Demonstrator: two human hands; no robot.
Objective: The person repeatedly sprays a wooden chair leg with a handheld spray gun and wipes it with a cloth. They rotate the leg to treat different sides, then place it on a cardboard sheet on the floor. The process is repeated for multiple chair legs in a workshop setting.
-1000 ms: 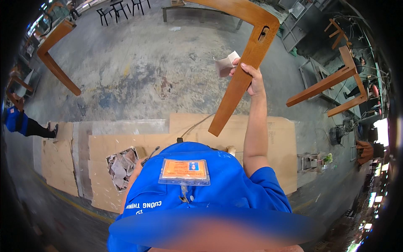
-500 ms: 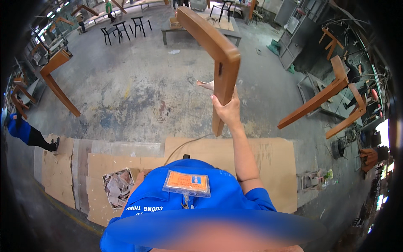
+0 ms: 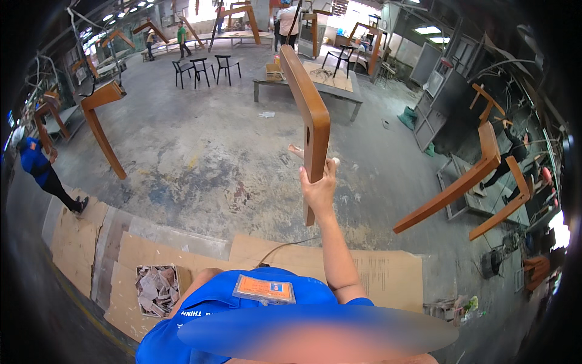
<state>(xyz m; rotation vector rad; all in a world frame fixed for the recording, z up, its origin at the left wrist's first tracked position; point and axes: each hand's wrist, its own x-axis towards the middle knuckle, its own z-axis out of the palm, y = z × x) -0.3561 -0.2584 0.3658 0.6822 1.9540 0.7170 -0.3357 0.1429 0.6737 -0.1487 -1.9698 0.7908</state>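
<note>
Our right hand grips a brown, bent wooden frame piece. Left hand's hidden; we can't tell its state.

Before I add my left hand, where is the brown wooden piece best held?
I would take the wooden piece by its lower end, below the right hand, coming from the left: that straight, slim part is uncovered, while a curled sheet sticks out beside the wood higher up.
</note>
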